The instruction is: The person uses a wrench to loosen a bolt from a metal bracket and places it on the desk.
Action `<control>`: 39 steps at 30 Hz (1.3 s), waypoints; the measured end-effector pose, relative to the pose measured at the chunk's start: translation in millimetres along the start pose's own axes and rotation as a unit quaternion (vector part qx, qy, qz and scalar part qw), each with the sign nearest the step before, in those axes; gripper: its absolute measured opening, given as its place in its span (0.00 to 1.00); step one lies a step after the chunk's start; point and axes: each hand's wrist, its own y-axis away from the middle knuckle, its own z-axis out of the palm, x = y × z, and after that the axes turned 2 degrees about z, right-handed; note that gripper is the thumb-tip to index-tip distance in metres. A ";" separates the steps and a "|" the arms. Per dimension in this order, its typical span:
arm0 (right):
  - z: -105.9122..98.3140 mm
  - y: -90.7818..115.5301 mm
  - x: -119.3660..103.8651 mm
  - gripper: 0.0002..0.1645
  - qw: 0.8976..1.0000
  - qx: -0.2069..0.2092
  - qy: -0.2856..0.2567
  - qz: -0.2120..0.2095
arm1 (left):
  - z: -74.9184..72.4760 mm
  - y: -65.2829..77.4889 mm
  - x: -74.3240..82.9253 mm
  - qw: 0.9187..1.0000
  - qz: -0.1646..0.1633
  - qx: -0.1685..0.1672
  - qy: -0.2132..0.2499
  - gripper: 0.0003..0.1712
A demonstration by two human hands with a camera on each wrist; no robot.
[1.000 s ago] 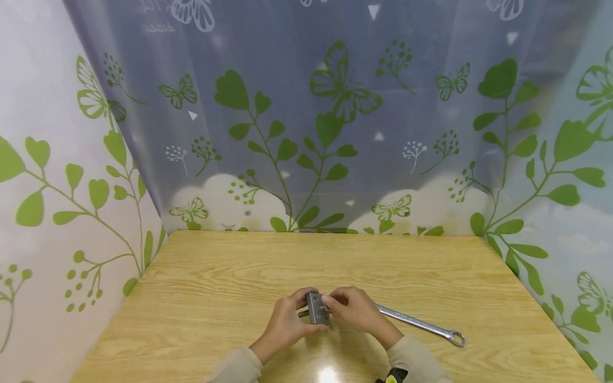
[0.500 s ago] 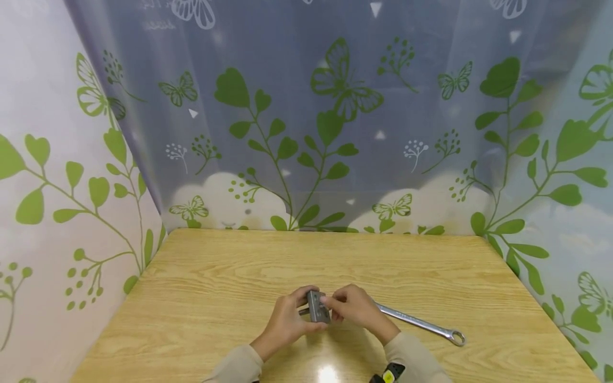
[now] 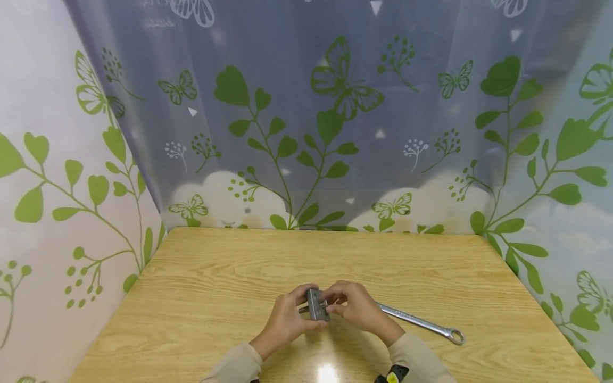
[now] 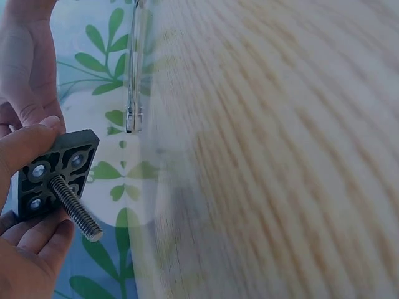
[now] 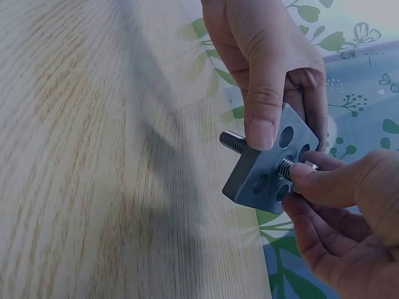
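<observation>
Between both hands, above the table, is a square grey plate (image 5: 246, 184) with several round holes and a threaded bolt (image 4: 78, 210) through its centre. My left hand (image 3: 284, 320) grips the plate by opposite edges, thumb on one side and fingers on the other. On the plate's other face, my right hand (image 3: 356, 307) pinches the short threaded end of the bolt between thumb and fingers, best seen in the right wrist view. The underside of the plate, ribbed and dark in the left wrist view, has the longer part of the bolt sticking out of it.
A combination wrench (image 3: 419, 322) lies on the wooden table (image 3: 215, 266), to the right of my right hand, its ring end toward the right and its other end hidden behind that hand. Curtains (image 3: 268, 117) printed with leaves and butterflies stand behind and beside the table.
The fingers of my right hand have shifted around the bolt end, the thumb moving lower and the index finger reaching over. My left hand keeps the plate nearly still.
</observation>
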 end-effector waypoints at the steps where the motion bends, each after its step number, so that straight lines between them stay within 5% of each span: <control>1: 0.0 -0.1 -0.1 0.11 1.000 0.000 0.000 0.000 | 0.0 -0.1 -0.3 1.000 0.001 0.000 0.000 0.39; 10: 2.1 1.4 2.3 0.13 1.000 -0.010 -0.006 0.010 | 0.1 1.8 -1.1 1.000 -0.007 -0.007 0.001 0.39; 19: 5.6 -0.8 2.5 0.24 0.997 0.036 -0.024 0.067 | 0.2 2.5 -0.8 1.000 -0.010 -0.005 -0.004 0.40; 27: 6.8 -0.1 2.2 0.28 0.994 0.020 -0.019 0.104 | 0.9 1.8 -0.8 1.000 -0.012 -0.005 -0.012 0.39; 39: -1.2 1.0 -5.2 0.12 0.999 -0.004 0.013 0.033 | 2.0 1.5 1.3 1.000 -0.017 -0.005 0.002 0.39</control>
